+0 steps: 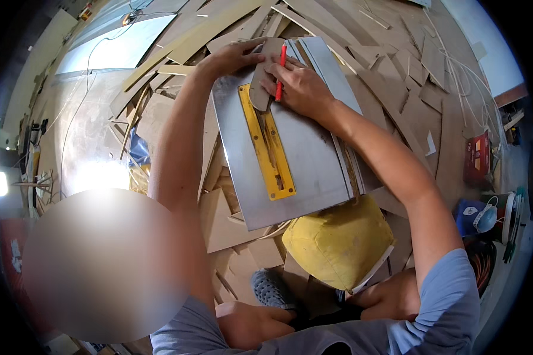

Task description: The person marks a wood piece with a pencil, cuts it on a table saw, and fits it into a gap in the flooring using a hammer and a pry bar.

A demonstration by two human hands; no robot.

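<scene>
The board [260, 89] lies between your two hands, on the far part of the saw table [320, 148], just right of your left hand [238, 58] and just left of your right hand [302, 86]. Your left fingers are bent and reach its upper left edge; whether they pinch it or only press on it, I cannot tell. Your right hand is closed on a red pencil [281, 74], held lengthwise over the board's right side. Whether the pencil touches the board is unclear.

The board is flat, narrow and dull brown, longer than it is wide, with a rounded end pointing toward you. That end overlaps the upper part of the yellow plate [256, 133], which is set into the grey metal top and has a long slot and screws along it. A yellow bag [337, 242] bulges out below the table's near edge, and brown offcuts [391, 118] litter the floor around it.
</scene>
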